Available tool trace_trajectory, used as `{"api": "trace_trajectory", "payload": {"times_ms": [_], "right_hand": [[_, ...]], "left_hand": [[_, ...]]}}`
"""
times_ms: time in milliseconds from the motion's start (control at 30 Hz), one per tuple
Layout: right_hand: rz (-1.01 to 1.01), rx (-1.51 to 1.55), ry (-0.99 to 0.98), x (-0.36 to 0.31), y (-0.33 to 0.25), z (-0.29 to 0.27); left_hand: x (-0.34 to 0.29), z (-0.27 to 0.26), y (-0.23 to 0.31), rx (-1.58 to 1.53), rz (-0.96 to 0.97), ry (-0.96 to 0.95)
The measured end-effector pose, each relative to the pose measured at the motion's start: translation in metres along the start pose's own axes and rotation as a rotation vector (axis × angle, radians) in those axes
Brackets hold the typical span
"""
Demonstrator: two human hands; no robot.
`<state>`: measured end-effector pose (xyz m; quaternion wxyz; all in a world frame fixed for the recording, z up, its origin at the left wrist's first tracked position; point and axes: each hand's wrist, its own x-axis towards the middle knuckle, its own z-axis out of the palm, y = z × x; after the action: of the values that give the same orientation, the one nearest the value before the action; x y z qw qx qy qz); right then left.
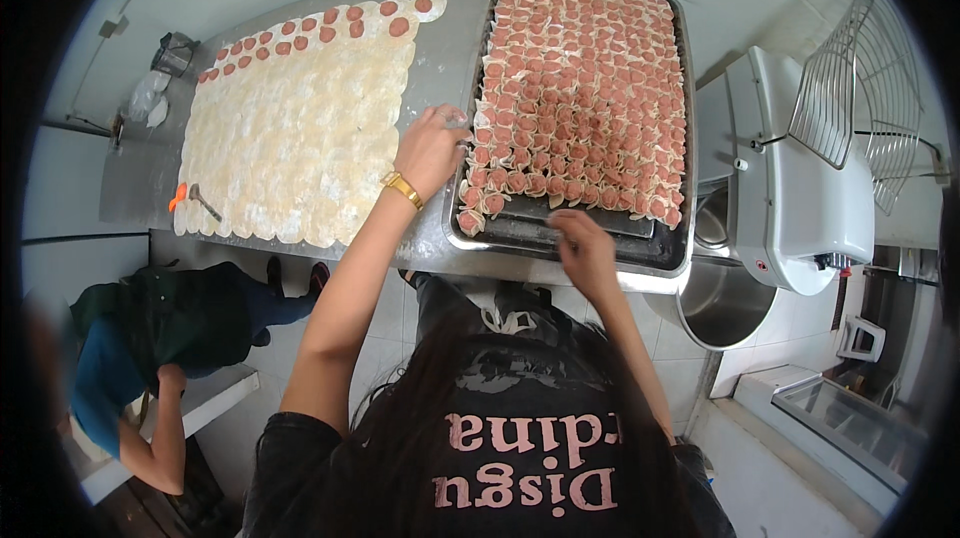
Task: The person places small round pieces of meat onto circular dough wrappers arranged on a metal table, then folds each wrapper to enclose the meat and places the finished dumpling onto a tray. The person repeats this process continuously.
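Note:
My left hand (pixel 432 151), with a gold watch (pixel 403 190) on the wrist, is over the left rim of a large dark baking tray (pixel 530 222). Its fingers are bent and slightly apart, and nothing shows in them. Rows of small meat-topped dumplings (pixel 590 78) cover most of the tray. Above the tray's bare near strip hovers my right hand (pixel 587 250), fingers loosely curled, the thumb apart from them. Close to its fingertips lie the nearest dumplings. To the left, overlapping floured dough rounds (pixel 290 148) form a sheet; small meat portions (pixel 327 35) sit on its far rows.
A spoon (pixel 205 202) and an orange object (pixel 178 196) lie at the sheet's near left corner on the metal table (pixel 440 48). A white mixer (pixel 800 163) with a wire guard and steel bowl (pixel 727 303) stands right. Another person (pixel 170 328) is at lower left.

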<state>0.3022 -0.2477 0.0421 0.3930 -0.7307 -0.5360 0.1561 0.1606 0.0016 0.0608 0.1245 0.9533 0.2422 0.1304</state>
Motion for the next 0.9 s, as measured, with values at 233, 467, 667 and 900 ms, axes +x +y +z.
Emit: {"api": "trace_trajectory", "payload": {"times_ms": [233,467,667,900], "right_hand": [[-0.019,0.071,-0.122,0.030,0.002,0.052],[-0.018,0.061,-0.150,0.042,0.008,0.058],[-0.072,0.088,-0.059,0.046,0.007,0.065],[0.029,0.057,-0.095,0.041,0.007,0.061]], "left_hand": [[0.012,0.009,0.010,0.153,-0.035,-0.093],[0.019,0.014,0.007,0.209,0.020,-0.055],[0.024,0.019,0.001,0.167,0.017,0.002],[0.004,0.008,0.009,0.081,-0.043,0.055]]}}
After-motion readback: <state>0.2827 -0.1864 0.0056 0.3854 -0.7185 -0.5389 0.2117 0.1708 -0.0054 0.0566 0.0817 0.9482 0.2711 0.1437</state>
